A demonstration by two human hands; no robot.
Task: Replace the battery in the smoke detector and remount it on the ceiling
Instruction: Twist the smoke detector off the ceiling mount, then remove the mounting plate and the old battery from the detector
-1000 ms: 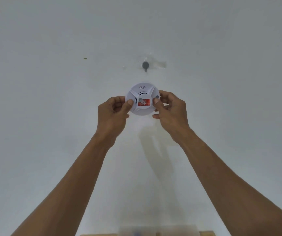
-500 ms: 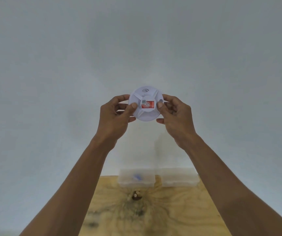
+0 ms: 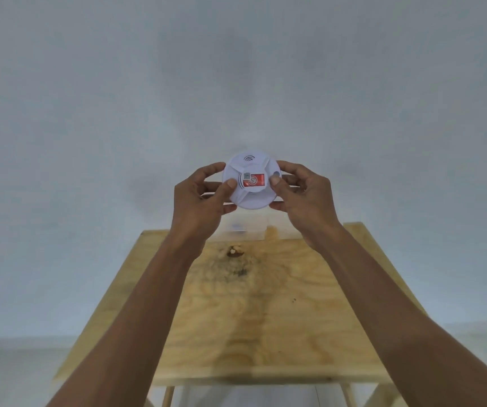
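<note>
Pale plywood table below, front legs cut off. Blurry clear plastic box at its far edge, mostly hidden. Round white smoke detector up above it, pinched between left hand and right hand, thumbs on front.

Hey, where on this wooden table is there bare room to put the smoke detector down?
The wooden table is bare from the dark knot to its near edge. The far edge is crowded by clear plastic boxes.
</note>
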